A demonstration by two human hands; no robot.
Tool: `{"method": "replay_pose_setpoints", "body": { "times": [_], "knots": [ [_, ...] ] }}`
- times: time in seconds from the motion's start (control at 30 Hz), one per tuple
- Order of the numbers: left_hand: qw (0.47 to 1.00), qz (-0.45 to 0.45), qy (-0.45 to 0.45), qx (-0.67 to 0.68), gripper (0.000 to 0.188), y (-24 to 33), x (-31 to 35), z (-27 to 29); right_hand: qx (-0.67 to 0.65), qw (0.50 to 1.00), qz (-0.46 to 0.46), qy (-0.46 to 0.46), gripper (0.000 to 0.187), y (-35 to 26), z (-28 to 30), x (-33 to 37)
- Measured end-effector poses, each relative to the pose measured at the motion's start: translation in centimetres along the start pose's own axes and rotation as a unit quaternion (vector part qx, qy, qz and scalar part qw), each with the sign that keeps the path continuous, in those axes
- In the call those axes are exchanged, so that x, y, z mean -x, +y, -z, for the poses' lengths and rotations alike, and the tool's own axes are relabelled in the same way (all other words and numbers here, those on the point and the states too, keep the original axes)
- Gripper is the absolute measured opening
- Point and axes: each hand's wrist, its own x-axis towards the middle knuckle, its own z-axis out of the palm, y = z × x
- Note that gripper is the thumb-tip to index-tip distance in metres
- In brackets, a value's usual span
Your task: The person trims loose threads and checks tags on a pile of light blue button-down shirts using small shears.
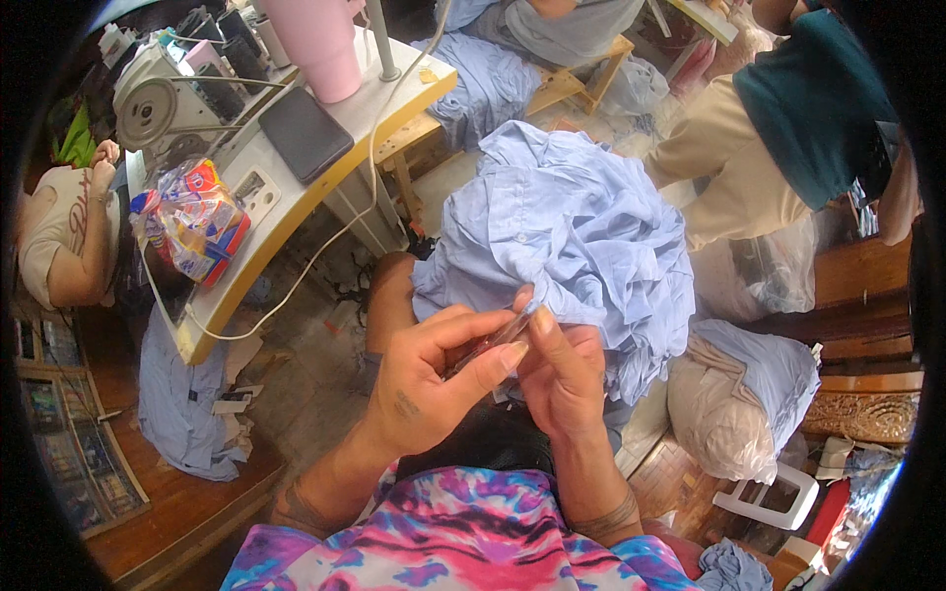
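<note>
A heap of light blue button shirts [552,217] lies over my lap, with a placket and small buttons showing on top. My left hand [434,369] is closed around a slim, dark reddish, shiny tool [485,343]. Its exact kind is mostly hidden by my fingers; its tip points at the cloth. Close beside it, my right hand [564,379] pinches a small folded edge of the blue shirt between thumb and fingers. The two hands almost touch at the near edge of the heap.
At the left a sewing table [414,87] holds a pink tumbler [315,49], a dark phone [305,133], a snack bag [194,222] and a machine [148,110]. A white cord [370,167] hangs down. Other people sit or stand around. A stuffed sack [719,404] stands right.
</note>
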Motion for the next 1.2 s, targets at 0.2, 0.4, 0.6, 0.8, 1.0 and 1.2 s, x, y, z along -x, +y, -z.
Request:
{"method": "replay_pose_setpoints", "body": {
  "times": [0.2, 0.4, 0.6, 0.8, 1.0, 1.2],
  "knots": [
    [0.989, 0.108, 0.013, 0.097, 0.026, 0.9, 0.0, 0.0, 0.102, 0.99, 0.096, -0.025, 0.022, -0.1, 0.3, -0.5],
    [0.985, 0.134, 0.027, 0.105, 0.026, 0.6, 0.2, 0.4, 0.174, 0.973, 0.13, -0.076, 0.022, -0.9, 0.6, -0.7],
    [0.991, 0.085, 0.044, 0.095, 0.026, 0.1, 0.1, 0.4, 0.138, 0.985, 0.095, -0.053, 0.021, -0.7, 0.9, -0.7],
    [0.999, -0.008, 0.042, -0.006, 0.026, 0.2, -1.4, -0.4, 0.198, 0.972, 0.124, -0.023, 0.02, -1.0, 1.1, -0.2],
    [0.999, 0.037, -0.002, -0.015, 0.016, -1.0, -2.9, 0.3, 0.207, 0.972, 0.112, -0.019, 0.02, -1.0, 1.5, 0.0],
    [0.993, 0.076, -0.012, 0.089, 0.018, -1.9, -3.2, 0.4, 0.234, 0.967, 0.101, 0.004, 0.021, -0.8, 1.4, 0.2]
  ]
}}
